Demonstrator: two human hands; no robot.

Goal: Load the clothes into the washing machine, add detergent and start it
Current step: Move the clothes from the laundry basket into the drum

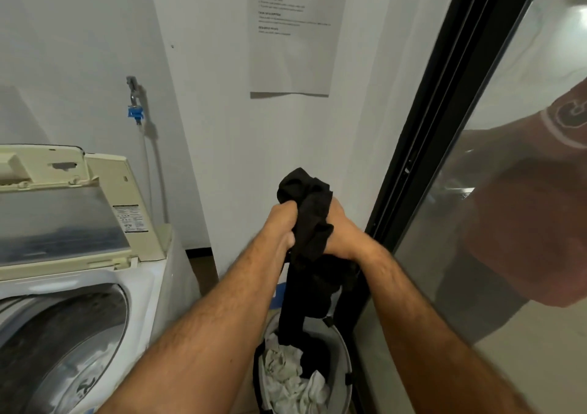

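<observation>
Above the one laundry basket [344,378]: one black garment [309,223], bunched, gripped by both hands, left hand [281,226] and right hand [341,234] each curled round it, lower end trailing into the basket. In basket: several whitish clothes [286,378], count unclear. At left, well apart: one top-load washing machine [149,286], lid [60,220] up, drum [63,343] open. On wall: one printed sheet [295,32], one tap [135,102].

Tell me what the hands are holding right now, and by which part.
Both the left hand and right hand grip a black garment at its bunched upper end; the rest hangs down toward the laundry basket.
</observation>
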